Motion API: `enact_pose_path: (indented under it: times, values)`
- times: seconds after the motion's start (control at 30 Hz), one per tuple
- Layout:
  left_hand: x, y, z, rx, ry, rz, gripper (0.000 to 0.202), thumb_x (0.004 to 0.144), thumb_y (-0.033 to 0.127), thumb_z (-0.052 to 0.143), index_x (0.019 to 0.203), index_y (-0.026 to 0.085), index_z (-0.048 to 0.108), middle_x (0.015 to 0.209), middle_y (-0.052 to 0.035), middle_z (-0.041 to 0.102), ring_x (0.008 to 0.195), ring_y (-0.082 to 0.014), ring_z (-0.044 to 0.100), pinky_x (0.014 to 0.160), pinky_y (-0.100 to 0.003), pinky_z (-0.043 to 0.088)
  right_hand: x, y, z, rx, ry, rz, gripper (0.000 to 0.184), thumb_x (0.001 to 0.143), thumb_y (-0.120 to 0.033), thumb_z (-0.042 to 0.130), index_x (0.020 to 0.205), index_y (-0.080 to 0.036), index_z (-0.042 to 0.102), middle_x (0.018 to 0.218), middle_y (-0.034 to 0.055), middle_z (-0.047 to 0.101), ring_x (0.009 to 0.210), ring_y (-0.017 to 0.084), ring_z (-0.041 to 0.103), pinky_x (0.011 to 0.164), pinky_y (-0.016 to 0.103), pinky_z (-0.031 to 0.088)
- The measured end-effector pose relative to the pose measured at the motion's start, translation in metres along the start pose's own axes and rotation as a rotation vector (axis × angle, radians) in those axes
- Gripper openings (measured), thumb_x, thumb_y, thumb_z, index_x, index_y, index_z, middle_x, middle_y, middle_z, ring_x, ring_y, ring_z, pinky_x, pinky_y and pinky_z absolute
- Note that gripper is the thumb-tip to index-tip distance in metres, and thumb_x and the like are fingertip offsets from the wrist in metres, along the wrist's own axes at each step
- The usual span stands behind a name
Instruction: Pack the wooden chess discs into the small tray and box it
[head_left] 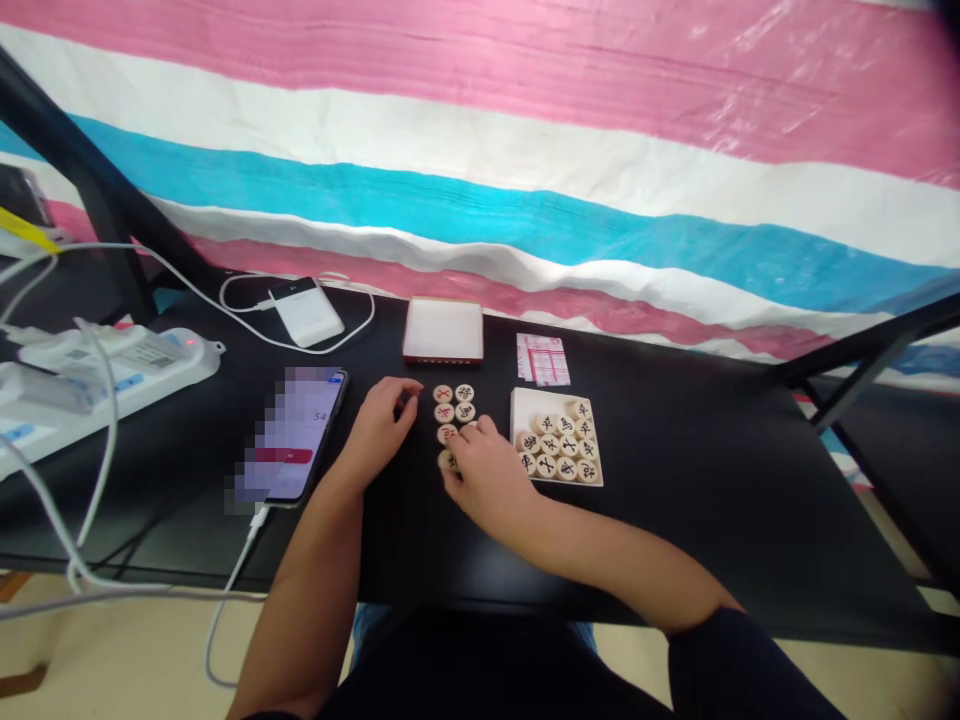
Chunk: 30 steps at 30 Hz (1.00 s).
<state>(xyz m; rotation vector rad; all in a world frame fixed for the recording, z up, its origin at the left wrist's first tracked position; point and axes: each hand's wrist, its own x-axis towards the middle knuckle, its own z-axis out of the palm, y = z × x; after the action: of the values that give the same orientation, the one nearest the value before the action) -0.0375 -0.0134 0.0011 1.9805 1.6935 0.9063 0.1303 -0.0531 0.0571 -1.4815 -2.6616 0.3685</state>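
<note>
Round wooden xiangqi pieces (454,412) with black characters stand in a short double column on the black table (675,480). My right hand (487,480) is over the column's lower end, its fingers on a piece (448,460) that they partly hide. My left hand (379,432) is curled just left of the column, fingertips close to its top piece (442,394). Nothing shows in its fingers. Several more pieces (559,437) lie packed in a white tray (518,430) to the right.
On the table are a white box lid (442,332) with a red edge, a patterned card (543,360), a smartphone (319,435) on a cable, and a white power bank (306,312). A white power strip (112,375) with tangled cables sits at the left.
</note>
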Motion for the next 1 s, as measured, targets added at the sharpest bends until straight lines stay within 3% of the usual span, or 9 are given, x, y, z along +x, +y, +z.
enact_pose_path:
  times: [0.1,0.27,0.4,0.5,0.6,0.67,0.77,1.0]
  values:
    - [-0.001,0.000,0.000,-0.003,0.002,0.003,0.019,0.081,0.021,0.042,0.095,0.017,0.055,0.089,-0.0040,0.058,0.074,-0.0155,0.052,0.071,-0.030,0.045,-0.002,0.001,0.005,0.004,0.016,0.018,0.017,0.080,-0.019,0.050,0.094,-0.014,0.060,0.088,0.0088,0.063,0.091,0.023,0.046,0.071,0.031,0.042]
    - [0.000,0.001,0.001,0.007,-0.002,0.012,0.019,0.082,0.022,0.043,0.096,0.017,0.055,0.092,-0.0042,0.058,0.074,-0.0155,0.052,0.071,-0.030,0.044,-0.014,0.013,0.002,-0.028,0.035,0.181,0.015,0.079,-0.023,0.057,0.092,-0.015,0.057,0.081,0.0076,0.062,0.089,0.024,0.047,0.067,0.031,0.041]
    - [0.000,-0.001,0.001,0.005,0.005,0.010,0.019,0.082,0.023,0.043,0.095,0.018,0.055,0.090,-0.0037,0.058,0.074,-0.0156,0.052,0.072,-0.030,0.044,-0.021,0.019,0.005,-0.018,0.065,0.154,0.017,0.079,-0.026,0.058,0.093,-0.017,0.059,0.087,0.0075,0.062,0.089,0.023,0.046,0.072,0.032,0.041]
    - [0.000,-0.002,0.001,0.005,0.008,-0.013,0.019,0.081,0.024,0.043,0.095,0.018,0.056,0.089,-0.0036,0.057,0.072,-0.0155,0.052,0.071,-0.030,0.044,-0.024,0.039,-0.004,0.018,0.216,0.217,0.021,0.085,-0.031,0.048,0.095,-0.017,0.060,0.093,0.0071,0.062,0.090,0.022,0.045,0.077,0.032,0.039]
    - [0.000,-0.001,0.000,0.002,-0.002,-0.022,0.020,0.080,0.025,0.043,0.094,0.018,0.056,0.088,-0.0036,0.057,0.071,-0.0157,0.052,0.070,-0.030,0.045,-0.026,0.073,-0.019,-0.079,0.299,0.439,0.024,0.086,-0.029,0.043,0.094,-0.015,0.061,0.093,0.0095,0.060,0.090,0.024,0.043,0.076,0.033,0.039]
    - [0.001,0.001,0.000,0.003,-0.007,-0.027,0.020,0.080,0.025,0.043,0.093,0.018,0.056,0.087,-0.0038,0.058,0.071,-0.0158,0.052,0.069,-0.030,0.045,-0.027,0.096,-0.024,-0.157,0.244,0.567,0.024,0.084,-0.027,0.043,0.092,-0.014,0.062,0.092,0.0119,0.059,0.091,0.026,0.043,0.071,0.034,0.039]
    - [0.001,0.002,0.000,0.010,-0.015,-0.030,0.020,0.079,0.026,0.043,0.092,0.018,0.056,0.086,-0.0038,0.058,0.070,-0.0158,0.053,0.069,-0.030,0.045,-0.027,0.118,-0.025,-0.193,0.134,0.624,0.023,0.083,-0.025,0.043,0.090,-0.014,0.062,0.095,0.0129,0.058,0.093,0.026,0.043,0.068,0.032,0.039]
    - [0.001,0.001,0.001,0.012,-0.010,-0.031,0.020,0.079,0.027,0.043,0.092,0.018,0.056,0.087,-0.0039,0.058,0.069,-0.0154,0.052,0.068,-0.030,0.045,-0.020,0.119,-0.028,-0.182,-0.004,0.594,0.020,0.080,-0.023,0.052,0.098,-0.015,0.055,0.093,0.0114,0.062,0.098,0.027,0.045,0.064,0.030,0.040]
